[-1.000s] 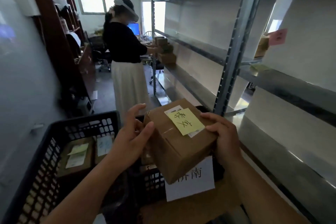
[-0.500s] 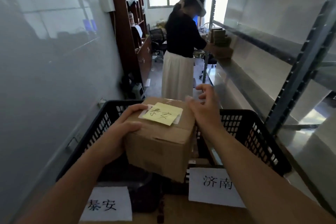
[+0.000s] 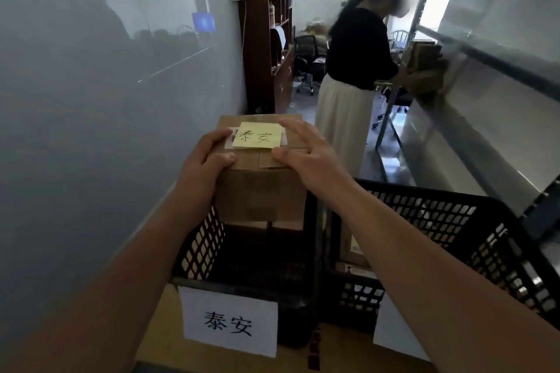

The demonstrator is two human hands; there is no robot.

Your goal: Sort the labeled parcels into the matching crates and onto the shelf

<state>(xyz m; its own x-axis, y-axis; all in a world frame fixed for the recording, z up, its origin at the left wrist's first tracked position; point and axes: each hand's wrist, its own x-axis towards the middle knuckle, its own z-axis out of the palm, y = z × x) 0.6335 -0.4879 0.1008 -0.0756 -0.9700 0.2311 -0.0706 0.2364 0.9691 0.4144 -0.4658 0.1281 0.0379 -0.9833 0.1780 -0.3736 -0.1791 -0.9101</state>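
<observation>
Right now a cardboard box (image 3: 260, 188) sits over the far end of the left crate (image 3: 200, 247), its lower part below the crate's rim; whether it rests on anything inside cannot be told. On its top is a yellow note (image 3: 257, 135) reading 泰安, stuck over a white label. The left hand (image 3: 203, 163) grips the box's near left corner, thumb curled over the top edge and fingers round the side. The right hand (image 3: 306, 152) lies on the top at the right, fingers spread and fairly straight, thumb on the near edge. A white sign (image 3: 230, 320) on the left crate's near side also reads 泰安. Just to the right stands the right crate (image 3: 472, 239), with parcels partly visible inside and a white sheet (image 3: 394, 331) on its near side, mostly cut off. A metal shelf (image 3: 485, 118) runs along the right. Far off, a person (image 3: 354, 76) in a dark top and pale skirt handles boxes at that shelf.
</observation>
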